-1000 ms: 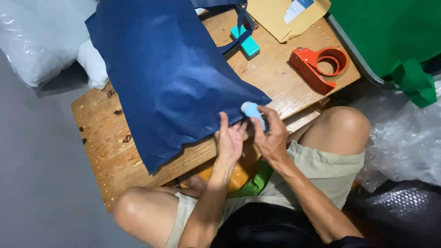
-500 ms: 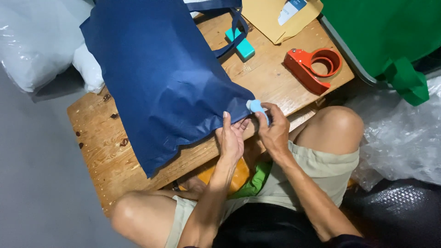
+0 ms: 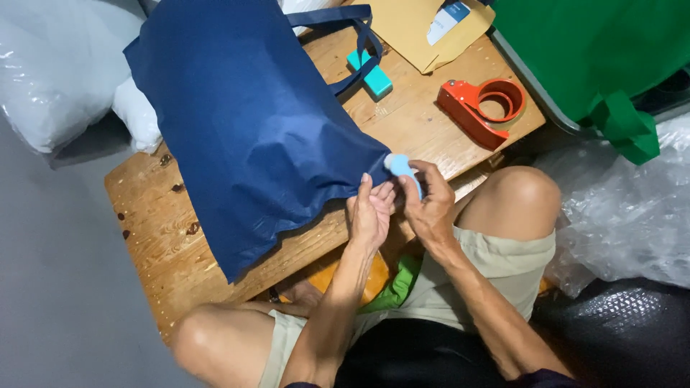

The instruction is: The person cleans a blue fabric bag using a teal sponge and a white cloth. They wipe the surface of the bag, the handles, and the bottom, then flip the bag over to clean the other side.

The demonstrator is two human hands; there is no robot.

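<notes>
At far left, off the desk, lies a white plastic sack [image 3: 54, 79]. The wooden desk [image 3: 169, 237] carries a big dark blue fabric bag [image 3: 251, 129], which covers the left and middle part, w/ its bottom corner reaching the front edge near the person. The left hand [image 3: 370, 212] touches this corner, fingers close together and pointing up along the bag's edge; whether it pinches the cloth, cannot tell. Just beside it the right hand [image 3: 431, 208] pinches a small light blue piece [image 3: 399, 165] btw. thumb and fingers, right at the bag's corner. Near the back edge a teal block [image 3: 374, 75] lies under the bag's handles [image 3: 352, 36]. A brown envelope [image 3: 424, 29] is at the back right. An orange tape dispenser [image 3: 481, 108] sits at the right edge. Off the desk at right are a green bag [image 3: 596, 57] and clear plastic wrap [image 3: 632, 215].
</notes>
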